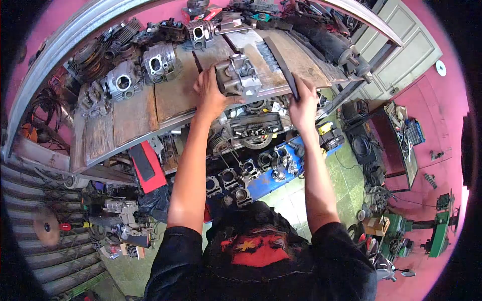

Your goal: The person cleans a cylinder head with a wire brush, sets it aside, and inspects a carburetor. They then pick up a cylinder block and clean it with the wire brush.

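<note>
My left hand point(210, 95) is wrapped round the near left side of a grey metal cylinder head point(240, 75), which rests near the front edge of the wooden bench point(175, 95). In my right hand point(304, 103) is the near end of a long, dark flat file point(282, 65). The file points away from me over the planks, apart from the cylinder head and to its right. Beside it the wood bears a pale grey smear point(267, 56). My fingers partly hide the file's near end.
More cylinder heads point(123, 83) line the bench's left and back. A dark exhaust muffler point(331, 45) lies at the back right. Engine parts point(248, 168) crowd a blue surface point(266, 186) below. A metal frame bar point(100, 30) arches over the back.
</note>
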{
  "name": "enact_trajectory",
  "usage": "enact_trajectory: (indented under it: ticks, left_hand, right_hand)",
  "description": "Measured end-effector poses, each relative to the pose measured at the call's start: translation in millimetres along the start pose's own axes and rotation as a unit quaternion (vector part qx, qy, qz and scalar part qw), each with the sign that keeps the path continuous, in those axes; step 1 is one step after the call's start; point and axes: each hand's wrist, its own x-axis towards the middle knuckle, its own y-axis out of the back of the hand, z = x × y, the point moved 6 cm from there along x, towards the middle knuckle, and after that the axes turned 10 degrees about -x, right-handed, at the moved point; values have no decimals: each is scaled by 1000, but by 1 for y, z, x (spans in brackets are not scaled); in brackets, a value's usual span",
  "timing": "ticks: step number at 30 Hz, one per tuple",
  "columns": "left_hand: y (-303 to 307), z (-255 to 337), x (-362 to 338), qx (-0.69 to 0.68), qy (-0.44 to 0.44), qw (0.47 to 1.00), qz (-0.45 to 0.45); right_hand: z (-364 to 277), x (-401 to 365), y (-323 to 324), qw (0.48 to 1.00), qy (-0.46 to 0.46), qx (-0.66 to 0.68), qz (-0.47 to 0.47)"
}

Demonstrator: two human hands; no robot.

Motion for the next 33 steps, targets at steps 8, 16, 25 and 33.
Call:
enact_trajectory:
  ticks: [8,16,25,33]
  left_hand:
    - [2,2,1,-47,22,998,-19]
    - [4,-7,-1,-6,10,1000,14]
    - [4,5,0,33,5,999,-9]
    - [5,7,-2,15,5,1000,15]
  right_hand:
    - [-114,-56,46,938,204,-279,12]
    - [-132,-11,8,943,212,-247,64]
    - [-110,-79,53,950,170,-259,50]
    - [-132,-20,11,948,197,-227,108]
